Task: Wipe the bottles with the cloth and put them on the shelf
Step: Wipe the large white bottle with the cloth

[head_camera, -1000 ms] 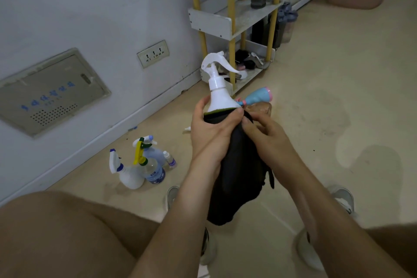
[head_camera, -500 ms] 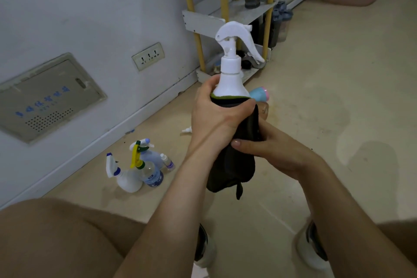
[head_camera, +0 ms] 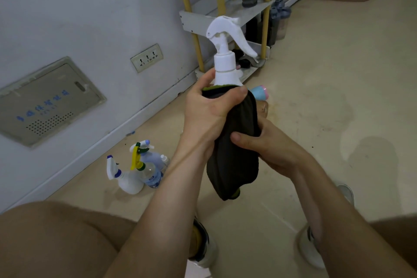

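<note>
A white plastic spray bottle with a curved trigger head is held upright in mid-air, above the beige floor and in front of the yellow-poled white shelf. Its body is wrapped in a dark, soft cloth with a green edge. The left grip is clenched round the cloth at the bottle's shoulder. The right grip is curled round the cloth-covered lower body. Blue characters are printed on a grey metal wall panel, too blurred to be read. A blue label is carried by a clear plastic bottle with a yellow trigger, stood on the floor by the wall; its writing cannot be made out.
</note>
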Action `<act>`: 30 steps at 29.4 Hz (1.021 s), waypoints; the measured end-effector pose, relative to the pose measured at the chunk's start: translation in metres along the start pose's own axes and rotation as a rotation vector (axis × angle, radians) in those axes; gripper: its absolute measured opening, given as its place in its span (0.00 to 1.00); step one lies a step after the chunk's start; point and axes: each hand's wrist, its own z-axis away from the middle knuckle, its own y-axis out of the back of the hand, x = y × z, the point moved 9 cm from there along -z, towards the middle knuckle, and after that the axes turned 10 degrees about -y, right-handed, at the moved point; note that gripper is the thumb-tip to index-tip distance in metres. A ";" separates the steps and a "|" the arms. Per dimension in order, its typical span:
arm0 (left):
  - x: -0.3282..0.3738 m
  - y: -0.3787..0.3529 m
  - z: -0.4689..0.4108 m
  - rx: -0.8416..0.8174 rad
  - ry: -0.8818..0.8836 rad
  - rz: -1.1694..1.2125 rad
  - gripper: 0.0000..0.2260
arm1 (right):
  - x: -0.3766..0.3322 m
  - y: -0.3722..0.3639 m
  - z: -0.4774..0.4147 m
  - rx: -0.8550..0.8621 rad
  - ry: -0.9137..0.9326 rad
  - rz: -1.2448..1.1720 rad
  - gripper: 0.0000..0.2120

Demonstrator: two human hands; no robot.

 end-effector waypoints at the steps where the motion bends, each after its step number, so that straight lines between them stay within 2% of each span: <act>1: 0.001 0.003 -0.002 0.011 0.003 0.051 0.26 | 0.009 0.001 -0.001 -0.022 -0.054 -0.052 0.36; 3: 0.003 0.008 -0.007 0.022 -0.001 0.132 0.21 | 0.021 0.002 -0.002 -0.049 -0.113 -0.142 0.44; 6: 0.003 0.017 -0.014 0.061 -0.004 0.174 0.22 | 0.019 0.002 -0.005 -0.022 -0.096 -0.103 0.39; 8: 0.004 0.025 -0.019 0.113 -0.039 0.113 0.21 | 0.016 0.003 -0.006 0.026 -0.085 -0.015 0.36; 10: 0.008 0.031 -0.022 0.151 -0.102 -0.001 0.18 | 0.017 0.004 -0.008 0.062 -0.085 0.097 0.40; 14: 0.010 0.045 -0.026 0.276 -0.137 -0.074 0.28 | 0.016 0.006 -0.012 0.153 -0.035 0.236 0.49; 16: 0.010 0.056 -0.028 0.389 -0.098 -0.016 0.25 | 0.008 0.006 -0.008 0.230 0.052 0.287 0.46; 18: 0.007 0.060 -0.033 0.433 -0.047 0.115 0.18 | 0.004 0.009 -0.003 0.318 0.127 0.201 0.42; 22: 0.001 0.051 -0.034 0.357 0.040 0.228 0.17 | 0.011 0.022 0.006 0.494 0.153 -0.002 0.30; 25: 0.002 0.031 -0.033 0.150 0.062 0.308 0.15 | 0.016 0.032 0.010 0.593 0.070 -0.143 0.20; 28: 0.008 0.010 -0.030 -0.032 0.037 0.371 0.14 | 0.038 0.035 0.007 0.521 -0.167 -0.343 0.26; 30: 0.001 0.004 -0.026 -0.065 0.083 0.431 0.09 | 0.044 0.031 0.008 0.454 -0.251 -0.431 0.30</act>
